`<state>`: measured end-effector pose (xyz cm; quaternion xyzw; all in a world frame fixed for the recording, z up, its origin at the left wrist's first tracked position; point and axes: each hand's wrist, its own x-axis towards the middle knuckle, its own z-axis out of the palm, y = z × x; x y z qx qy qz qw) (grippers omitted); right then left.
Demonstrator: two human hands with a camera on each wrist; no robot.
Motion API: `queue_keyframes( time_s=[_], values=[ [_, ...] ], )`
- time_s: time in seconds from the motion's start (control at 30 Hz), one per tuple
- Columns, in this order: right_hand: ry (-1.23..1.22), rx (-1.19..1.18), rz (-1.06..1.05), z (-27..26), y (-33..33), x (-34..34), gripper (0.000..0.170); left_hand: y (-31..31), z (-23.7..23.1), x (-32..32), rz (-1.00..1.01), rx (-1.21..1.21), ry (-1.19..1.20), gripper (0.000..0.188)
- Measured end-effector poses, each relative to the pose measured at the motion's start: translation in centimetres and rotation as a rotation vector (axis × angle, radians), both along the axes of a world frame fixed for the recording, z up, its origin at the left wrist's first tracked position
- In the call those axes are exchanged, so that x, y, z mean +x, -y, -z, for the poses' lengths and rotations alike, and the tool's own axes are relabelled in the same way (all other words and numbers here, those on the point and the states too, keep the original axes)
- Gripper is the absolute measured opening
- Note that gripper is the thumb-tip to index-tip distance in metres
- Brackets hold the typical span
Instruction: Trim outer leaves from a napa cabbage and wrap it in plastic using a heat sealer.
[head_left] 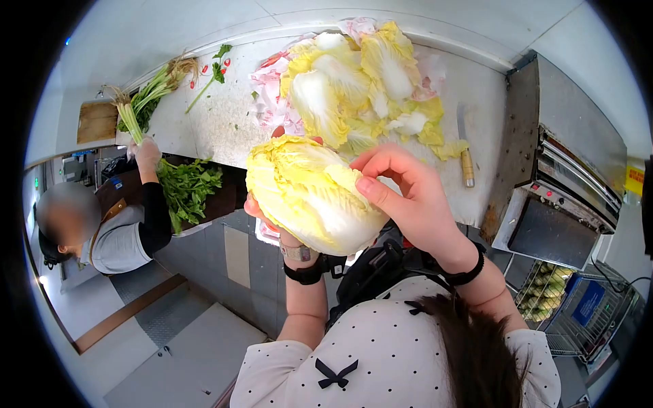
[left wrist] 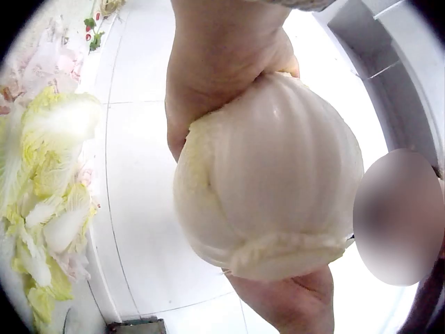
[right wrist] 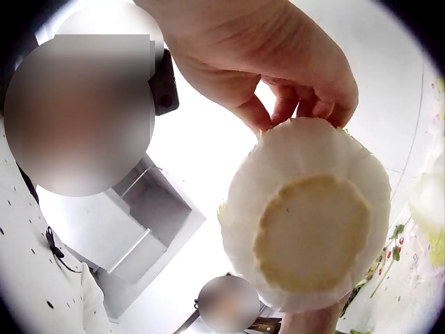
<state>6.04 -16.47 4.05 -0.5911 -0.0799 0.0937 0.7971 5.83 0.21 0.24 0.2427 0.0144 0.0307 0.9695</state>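
Observation:
A pale yellow and white napa cabbage (head_left: 313,194) is held up in front of the chest, off the counter. Beneath and around its far side, my left hand (left wrist: 226,62) grips it, the thumb and some fingertips showing past the leaves in the head view. My right hand (head_left: 418,200) pinches the edge of an outer leaf between thumb and fingers. In the right wrist view the flat, round cut base (right wrist: 313,233) faces the camera. Loose cabbage leaves (head_left: 333,88) lie heaped on the counter (head_left: 235,126) beyond the cabbage.
Pink-printed wrapping (head_left: 272,98) lies under the leaf heap. Right of it rests a knife with a wooden handle (head_left: 467,168). A metal oven-like appliance (head_left: 564,129) stands at the right. Leftward, another gloved person holds leafy celery-like stalks (head_left: 190,190).

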Motion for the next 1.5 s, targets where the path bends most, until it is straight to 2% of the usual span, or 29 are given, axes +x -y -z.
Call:
queue_keyframes(
  time_s=[0.1,0.2,0.27,0.33,0.37,0.47,0.57,0.6,0.7,0.8,0.83,0.87,1.03,1.17,1.3,1.4,1.5],
  values=[
    [-0.036,0.035,-0.024,0.1,0.1,0.0,0.009,-0.7,0.4,0.1,0.041,0.129,0.005,0.100],
    [-0.061,0.059,-0.040,0.2,0.3,0.0,0.009,-0.2,-0.2,-0.2,0.050,-0.026,-0.037,0.103],
    [-0.105,0.088,-0.066,0.1,0.6,0.0,0.009,0.1,-0.4,-0.2,0.035,-0.007,-0.040,0.103],
    [-0.168,0.172,-0.081,-0.3,1.0,0.1,0.016,0.1,-0.4,-0.4,0.031,0.009,-0.032,0.103],
    [-0.198,0.215,-0.089,-0.4,1.2,0.1,0.022,0.0,0.0,-0.5,0.035,0.016,-0.024,0.102],
    [-0.012,-0.130,-0.018,0.7,0.6,-1.3,0.056,0.1,-0.2,-0.7,0.031,0.007,0.001,0.100],
    [-0.118,-0.041,-0.240,0.2,0.0,-2.5,0.087,-0.1,0.0,-0.2,0.073,0.035,0.075,0.101],
    [-0.098,-0.072,-0.201,0.7,-0.3,-2.6,0.094,0.0,0.1,0.1,0.098,0.050,0.111,0.102],
    [-0.045,-0.039,-0.166,1.8,-0.4,-2.8,0.091,1.4,-1.6,1.0,-0.076,0.418,-0.019,0.102],
    [0.248,-0.171,0.037,2.9,-0.5,-2.7,0.088,-1.6,1.9,-0.3,0.068,0.198,-0.067,0.099],
    [0.264,-0.179,0.060,3.2,-0.7,-2.5,0.088,-2.3,3.1,-0.9,0.086,0.185,-0.076,0.098],
    [0.278,-0.188,0.084,3.4,-0.8,-2.3,0.087,-2.2,3.3,-1.3,0.095,0.227,-0.083,0.098],
    [0.335,-0.377,0.155,2.6,-0.6,-2.0,0.083,-0.7,3.5,-2.3,0.062,0.732,-0.041,0.095],
    [0.373,-0.595,0.222,1.0,-0.2,-2.3,0.076,-0.4,3.8,-2.5,0.031,0.885,-0.008,0.093],
    [0.529,-0.738,0.295,1.5,-0.1,-2.2,0.068,-0.3,4.2,-3.0,-0.007,0.879,-0.030,0.091],
    [0.563,-0.867,0.274,0.9,-0.3,-2.3,0.061,-0.3,4.7,-3.2,-0.042,0.663,-0.104,0.086],
    [0.631,-1.014,0.288,1.1,-0.6,-2.1,0.054,-1.2,6.3,-2.8,-0.055,0.764,-0.123,0.085]
  ],
)
